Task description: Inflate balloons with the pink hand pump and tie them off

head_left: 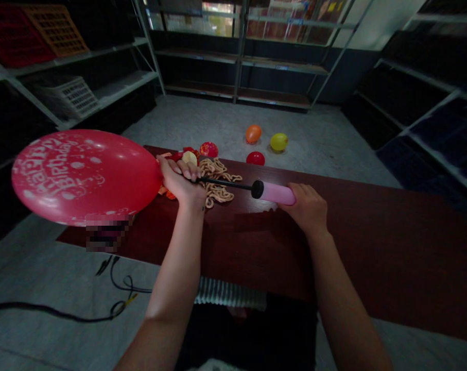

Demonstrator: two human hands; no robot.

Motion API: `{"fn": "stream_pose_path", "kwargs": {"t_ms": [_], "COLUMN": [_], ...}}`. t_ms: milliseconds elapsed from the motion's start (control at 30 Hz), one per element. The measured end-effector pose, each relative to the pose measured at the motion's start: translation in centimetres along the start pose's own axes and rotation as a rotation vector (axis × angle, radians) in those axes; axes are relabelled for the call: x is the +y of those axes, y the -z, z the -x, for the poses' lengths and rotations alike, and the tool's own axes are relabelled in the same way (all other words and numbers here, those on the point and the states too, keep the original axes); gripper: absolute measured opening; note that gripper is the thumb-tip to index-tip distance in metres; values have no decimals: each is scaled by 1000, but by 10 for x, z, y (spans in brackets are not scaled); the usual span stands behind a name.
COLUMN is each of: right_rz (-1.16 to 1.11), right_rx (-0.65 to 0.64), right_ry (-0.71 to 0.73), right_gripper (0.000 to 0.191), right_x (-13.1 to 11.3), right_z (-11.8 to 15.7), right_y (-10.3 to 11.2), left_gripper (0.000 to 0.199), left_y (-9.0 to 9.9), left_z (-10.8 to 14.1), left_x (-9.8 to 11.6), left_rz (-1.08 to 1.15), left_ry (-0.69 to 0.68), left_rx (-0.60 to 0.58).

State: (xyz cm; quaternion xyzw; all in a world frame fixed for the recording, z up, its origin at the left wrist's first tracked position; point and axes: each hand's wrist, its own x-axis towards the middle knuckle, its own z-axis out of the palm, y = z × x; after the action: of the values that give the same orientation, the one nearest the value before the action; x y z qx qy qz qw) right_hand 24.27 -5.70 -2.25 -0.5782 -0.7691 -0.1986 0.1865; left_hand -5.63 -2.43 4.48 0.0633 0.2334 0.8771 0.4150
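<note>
A big red balloon (90, 175) with white "Happy Birthday" print stretches out to the left, blown up. My left hand (181, 178) is closed at its neck and around the black end of a balloon pump; the nozzle is hidden by my fingers. From there a thin black rod (227, 183) runs right to the pump's pink barrel (274, 193). Around the barrel's far end my right hand (306, 206) is wrapped. Behind my left hand lie tangled beige long balloons (218, 180) and a pile of flat red and orange balloons (167, 193).
The dark brown table (252, 247) spans the front. On the floor beyond lie an orange balloon (253, 134), a yellow balloon (278, 142) and red balloons (255, 158). Metal shelves (239, 56) stand around, some with crates (73, 98). A black cable (44, 308) lies at lower left.
</note>
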Motion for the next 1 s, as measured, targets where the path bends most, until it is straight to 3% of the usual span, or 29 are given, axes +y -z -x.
{"fn": "stream_pose_path", "kwargs": {"t_ms": [200,367,500,633,833,1000], "right_rz": [5,-27,-64,-90,-173,-218], "right_rx": [-52,-111,-147,-175,-196,-193], "right_ry": [-5,-6,-25,-48,-44,-49], "right_gripper": [29,35,39,38,38,43], "right_x": [-12,-33,-47,-53,-60,-62], "right_z": [1,0,3,3,-4,-7], "right_y": [9,14,12,9,14,8], "left_gripper": [56,63,67,65,63,61], "left_y": [1,-15,-17,-10,-8,-8], "left_z": [-5,30,51,48,38,39], "left_x": [-5,-23,-45,-55,-49,-47], "left_rz": [-18,-44,-92,-119,-165,-146], "left_ry": [-19,75,141,157,142,85], "left_rx": [4,-90,-197,-214,-110,-129]}}
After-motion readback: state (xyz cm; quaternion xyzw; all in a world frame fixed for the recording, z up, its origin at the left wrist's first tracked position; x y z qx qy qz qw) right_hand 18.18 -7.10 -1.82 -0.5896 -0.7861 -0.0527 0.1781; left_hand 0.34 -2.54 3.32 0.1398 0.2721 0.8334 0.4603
